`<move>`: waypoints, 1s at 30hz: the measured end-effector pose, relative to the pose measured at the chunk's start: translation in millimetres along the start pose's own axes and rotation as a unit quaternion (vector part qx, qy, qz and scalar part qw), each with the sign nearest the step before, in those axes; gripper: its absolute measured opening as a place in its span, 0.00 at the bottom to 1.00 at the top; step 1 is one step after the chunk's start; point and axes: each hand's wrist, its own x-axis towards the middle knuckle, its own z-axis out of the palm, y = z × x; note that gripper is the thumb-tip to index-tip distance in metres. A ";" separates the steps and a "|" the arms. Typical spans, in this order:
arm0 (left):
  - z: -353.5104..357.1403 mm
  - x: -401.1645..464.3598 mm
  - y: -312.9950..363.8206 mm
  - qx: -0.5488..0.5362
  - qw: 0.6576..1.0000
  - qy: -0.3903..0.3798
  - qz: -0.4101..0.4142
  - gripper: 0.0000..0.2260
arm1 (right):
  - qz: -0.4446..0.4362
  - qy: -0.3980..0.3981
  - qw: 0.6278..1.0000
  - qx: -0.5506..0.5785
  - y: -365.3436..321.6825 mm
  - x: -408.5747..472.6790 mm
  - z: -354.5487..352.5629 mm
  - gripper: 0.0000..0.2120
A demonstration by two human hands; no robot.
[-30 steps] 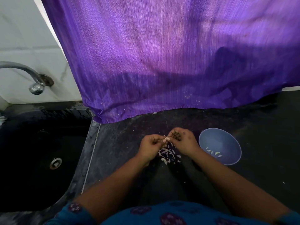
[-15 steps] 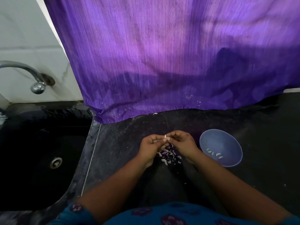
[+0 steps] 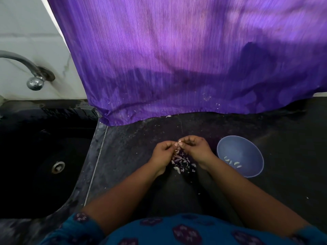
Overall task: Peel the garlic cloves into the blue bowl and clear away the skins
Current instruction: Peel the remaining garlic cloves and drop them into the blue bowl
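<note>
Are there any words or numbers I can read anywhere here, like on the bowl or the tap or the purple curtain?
None: no words, numbers or signs can be read anywhere.
blue bowl: plain, no label.
tap: bare metal, no marking visible.
purple curtain: only stripes and stains.
sleeve: a purple patterned print, not letters.

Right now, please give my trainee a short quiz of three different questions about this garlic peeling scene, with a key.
1. True or false: the blue bowl is empty.
2. What do both hands pinch together? A) a spoon B) a garlic clove C) the curtain
3. Where does the pile of skins lie?

Key: 1. False, it holds peeled cloves. 2. B, between left hand and right hand. 3. On the counter, below the hands.
</note>
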 end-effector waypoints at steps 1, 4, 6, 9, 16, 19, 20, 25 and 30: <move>1.0 1.3 0.3 0.003 1.000 0.002 -0.001 0.08 | 0.006 0.009 1.000 0.007 -1.5 1.8 0.0 0.04; -3.3 5.8 0.7 0.079 0.996 0.039 0.034 0.06 | 0.058 0.046 0.992 0.106 -10.4 8.0 -5.3 0.02; -16.1 10.7 -3.3 0.213 0.967 0.082 0.109 0.06 | 0.072 0.072 0.992 0.080 -11.7 13.4 -14.1 0.03; -40.2 17.7 -17.6 0.371 0.903 0.119 0.182 0.11 | 0.018 0.083 0.982 -0.166 -3.7 20.3 -28.8 0.07; -57.1 20.0 -52.5 0.501 0.821 0.094 0.260 0.19 | -0.033 0.000 0.894 -0.447 14.1 37.2 -29.2 0.08; -56.1 23.0 -51.3 0.491 0.823 0.103 0.267 0.20 | -0.051 -0.014 0.868 -0.494 18.9 39.9 -27.9 0.08; -56.2 23.8 -50.9 0.491 0.822 0.104 0.268 0.19 | -0.067 -0.008 0.866 -0.496 18.4 40.9 -27.8 0.08; -56.8 25.4 -53.3 0.501 0.818 0.098 0.264 0.17 | -0.175 0.034 0.851 -0.494 15.1 42.9 -27.1 0.07; -57.2 26.5 -54.0 0.515 0.809 0.095 0.267 0.15 | -0.096 -0.016 0.820 -0.564 23.0 37.0 -21.0 0.09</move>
